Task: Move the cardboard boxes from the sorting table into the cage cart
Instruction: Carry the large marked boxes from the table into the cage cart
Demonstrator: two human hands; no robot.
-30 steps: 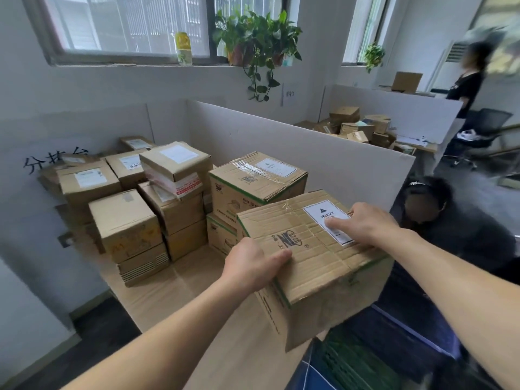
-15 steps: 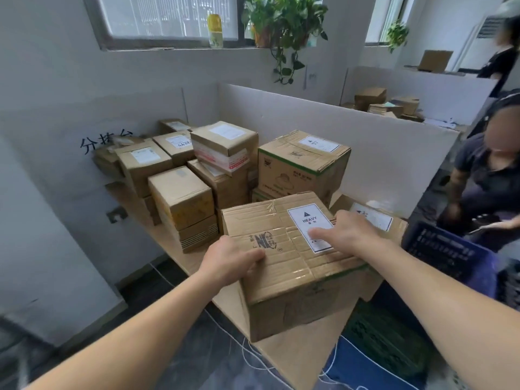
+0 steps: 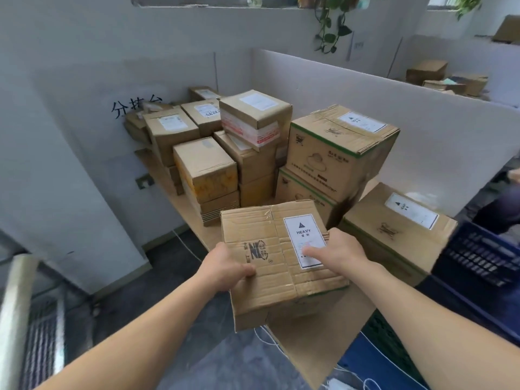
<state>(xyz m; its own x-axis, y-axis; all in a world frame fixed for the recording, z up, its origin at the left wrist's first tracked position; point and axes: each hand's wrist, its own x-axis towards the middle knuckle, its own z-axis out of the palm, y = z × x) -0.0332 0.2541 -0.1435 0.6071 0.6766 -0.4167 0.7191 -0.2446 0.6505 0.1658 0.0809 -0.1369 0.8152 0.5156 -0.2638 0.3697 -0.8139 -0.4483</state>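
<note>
- The cardboard box (image 3: pixel 267 229) is sitting nearer the person than half a second ago, and its near-left corner is now hanging past the edge of the table (image 3: pixel 323 330), over the dark floor.
- The left hand (image 3: pixel 225 267) is gripping the box's left edge, thumb lying on top and fingers curling down the side, much as before.
- The right hand (image 3: pixel 337 249) is clasping the box's right side as before, thumb lying across the white label (image 3: pixel 301 235) and fingers wrapping over the far edge.
- Whether the box is resting on the table or being carried, I cannot tell.
- The view is tilting lower than before, so the window is mostly dropping out of sight, and a pale bar with grating (image 3: pixel 17 305) is newly showing well to the left of the left hand.
- The box is looking worn: creased brown card, taped seams, a faded stamp near the left hand, and a label reading HEAVY under a dark triangle.
- Just to the right of the right hand a labelled box (image 3: pixel 394 232) is lying flat, with a blue crate (image 3: pixel 478 257) further right.
- Beyond both hands, stacked boxes (image 3: pixel 337 153) are crowding the table.
</note>
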